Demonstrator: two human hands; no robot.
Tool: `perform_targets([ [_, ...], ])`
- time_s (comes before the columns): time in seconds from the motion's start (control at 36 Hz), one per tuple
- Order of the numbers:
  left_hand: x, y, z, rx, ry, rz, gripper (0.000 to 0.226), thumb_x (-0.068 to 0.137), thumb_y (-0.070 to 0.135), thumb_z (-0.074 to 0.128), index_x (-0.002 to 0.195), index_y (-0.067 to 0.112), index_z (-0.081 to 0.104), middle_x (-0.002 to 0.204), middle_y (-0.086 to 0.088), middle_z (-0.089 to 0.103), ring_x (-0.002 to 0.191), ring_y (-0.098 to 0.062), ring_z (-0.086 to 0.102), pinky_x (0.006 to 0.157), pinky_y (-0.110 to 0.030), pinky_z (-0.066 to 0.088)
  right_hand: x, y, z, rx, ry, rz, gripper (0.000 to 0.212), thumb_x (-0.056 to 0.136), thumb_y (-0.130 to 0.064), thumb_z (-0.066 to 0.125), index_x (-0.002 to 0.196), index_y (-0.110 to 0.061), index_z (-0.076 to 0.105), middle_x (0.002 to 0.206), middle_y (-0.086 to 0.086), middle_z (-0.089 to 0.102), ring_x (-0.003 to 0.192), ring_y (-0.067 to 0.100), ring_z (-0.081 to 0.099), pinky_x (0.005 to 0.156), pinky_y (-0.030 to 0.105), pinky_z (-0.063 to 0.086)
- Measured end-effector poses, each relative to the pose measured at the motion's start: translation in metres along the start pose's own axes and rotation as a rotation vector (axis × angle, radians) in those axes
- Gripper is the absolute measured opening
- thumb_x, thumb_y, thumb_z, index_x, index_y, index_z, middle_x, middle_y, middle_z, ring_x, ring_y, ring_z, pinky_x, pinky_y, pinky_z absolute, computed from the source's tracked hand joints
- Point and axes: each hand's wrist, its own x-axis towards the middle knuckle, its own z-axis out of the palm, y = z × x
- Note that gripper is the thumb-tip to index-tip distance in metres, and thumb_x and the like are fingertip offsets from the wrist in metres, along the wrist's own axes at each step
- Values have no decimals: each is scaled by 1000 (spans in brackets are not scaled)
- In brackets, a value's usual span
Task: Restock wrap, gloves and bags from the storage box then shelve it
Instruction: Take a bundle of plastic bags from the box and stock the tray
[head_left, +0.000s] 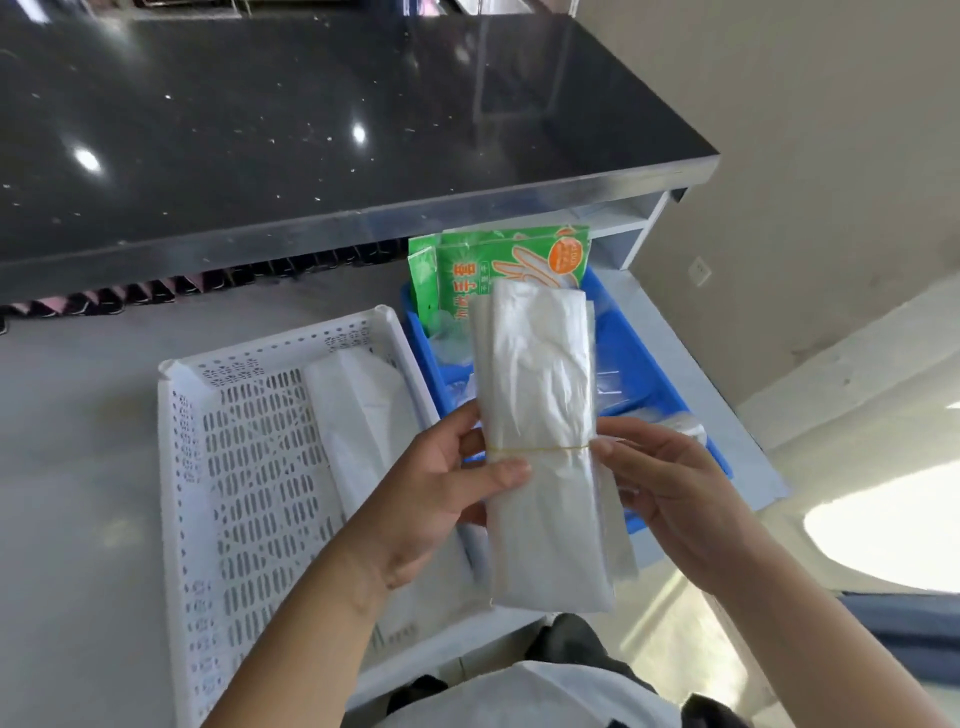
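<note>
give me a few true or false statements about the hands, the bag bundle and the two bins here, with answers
1. Both hands hold the bag bundle. True: the left hand and the right hand grip it at its sides.
2. A rubber band goes around the bundle. True.
3. The green glove packs lie in the white basket. False: they stand at the far end of the blue bin.
4. The white basket holds nothing. False: a white folded stack lies along its right side.
5. The blue bin sits to the left of the white basket. False: it sits to its right.
</note>
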Motion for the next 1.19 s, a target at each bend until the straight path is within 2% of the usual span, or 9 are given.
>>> perform_targets([
  [0.28,78,12,63,161,168,54,46,84,4,73,124,23,63,115,-4,71,100,-26,70,78,-43,59,57,-36,-90,-47,-209,38,45,72,-21,79,116,-16,71,108,17,74,92,32,72,77,49,60],
  [0.44,129,19,100,264,178,48,48,87,2,70,129,24,59,113,-1,70,95,-14,69,72,-33,59,97,-47,-146,82,-300,108,46,75,-12,74,121,-11,67,112,22,71,92,33,71,73,45,60],
  [0.53,138,22,97,231,139,6,47,92,13,64,136,27,55,119,-1,67,105,-17,66,81,-35,58,113,-52,-169,107,-291,103,45,76,-10,70,121,-12,68,110,18,73,87,28,72,68,40,59],
  [0.61,137,16,78,476,331,-7,38,93,15,65,127,31,62,123,-7,65,106,-15,64,95,-33,51,127,-62,-193,102,-264,42,43,72,-13,73,115,-14,71,104,16,75,86,26,73,66,37,59],
  [0.69,135,-5,57,899,465,-175,39,90,17,70,123,34,63,129,4,61,114,-10,57,102,-30,43,137,-68,-215,81,-216,6,40,69,-11,73,109,-16,74,97,13,76,83,24,74,63,34,59],
  [0.78,140,-30,49,1162,386,-284,51,88,28,71,136,34,54,144,7,46,134,-11,42,110,-22,29,143,-71,-229,55,-181,-7,36,72,-7,70,108,-13,73,96,11,77,82,23,74,60,32,59],
  [0.92,163,-53,48,1228,341,-423,74,82,58,67,147,48,33,163,3,16,149,-18,15,119,-32,14,143,-75,-240,-33,-164,-56,41,72,-6,70,112,-7,69,99,15,76,82,26,73,64,34,61],
  [1.08,174,-55,43,1368,212,-499,73,84,73,49,148,48,27,162,2,19,148,-24,15,120,-39,15,135,-78,-244,-168,-187,-150,39,70,-7,73,108,-13,73,97,17,76,77,25,74,60,26,58],
  [1.19,178,-48,45,1418,169,-497,64,85,72,48,141,41,46,154,5,37,141,-22,32,116,-35,25,127,-76,-240,-325,-208,-225,30,80,-4,71,107,-17,74,98,9,77,85,23,74,70,23,58],
])
